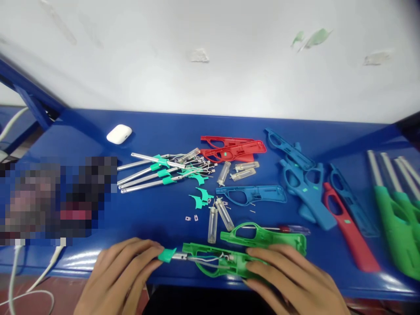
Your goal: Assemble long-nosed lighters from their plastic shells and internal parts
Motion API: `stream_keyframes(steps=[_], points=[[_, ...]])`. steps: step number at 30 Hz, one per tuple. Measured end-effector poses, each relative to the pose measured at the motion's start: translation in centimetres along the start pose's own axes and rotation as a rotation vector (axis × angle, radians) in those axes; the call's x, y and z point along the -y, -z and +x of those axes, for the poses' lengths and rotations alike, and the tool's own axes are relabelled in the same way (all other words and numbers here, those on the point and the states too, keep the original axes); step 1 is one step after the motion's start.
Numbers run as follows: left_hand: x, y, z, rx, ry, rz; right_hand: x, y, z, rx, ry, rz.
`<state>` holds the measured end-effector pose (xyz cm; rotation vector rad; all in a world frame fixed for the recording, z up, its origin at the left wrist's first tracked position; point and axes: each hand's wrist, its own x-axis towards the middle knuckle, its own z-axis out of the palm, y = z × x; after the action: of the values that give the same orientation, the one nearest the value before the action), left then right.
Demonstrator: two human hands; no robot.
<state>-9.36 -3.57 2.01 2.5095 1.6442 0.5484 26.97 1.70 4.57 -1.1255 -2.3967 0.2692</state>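
Observation:
At the front edge of the table, my left hand point(123, 273) is closed, pinching a metal lighter tube point(180, 257) by its teal sleeve point(168, 254). Most of the tube is hidden behind my fingers. Thin wires point(211, 259) run from its end into an open green lighter casing half point(236, 264). My right hand point(290, 278) grips the handle end of that casing half, covering part of it. Just behind lies another green casing half point(262, 236). Two clear fuel tanks point(212, 225) rest to the left of it.
Several metal tubes with teal sleeves point(160, 173) lie behind my left hand, beside red casing halves point(236, 148). Blue casing parts point(305, 183), a screwdriver point(295, 229) and finished-looking green lighters point(393, 214) are rightward. A white earbud case point(119, 134) sits back left.

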Motion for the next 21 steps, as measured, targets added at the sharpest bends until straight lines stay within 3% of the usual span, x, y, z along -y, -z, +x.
stream_keyframes(steps=[4, 7, 14, 21], points=[[0.9, 0.0, -0.6, 0.111, -0.04, 0.136, 0.0, -0.2, -0.2, -0.01, 0.003, 0.012], [1.0, -0.1, -0.6, 0.131, -0.028, 0.185, 0.0, -0.4, 0.1, -0.029, 0.005, 0.01], [-0.3, -0.5, 1.7, 0.005, 0.004, 0.065, 0.2, -0.5, 0.4, -0.05, -0.025, 0.024], [0.2, -1.1, 0.4, -0.086, 0.037, 0.006, 0.6, -0.7, 0.6, -0.068, -0.06, 0.059]])
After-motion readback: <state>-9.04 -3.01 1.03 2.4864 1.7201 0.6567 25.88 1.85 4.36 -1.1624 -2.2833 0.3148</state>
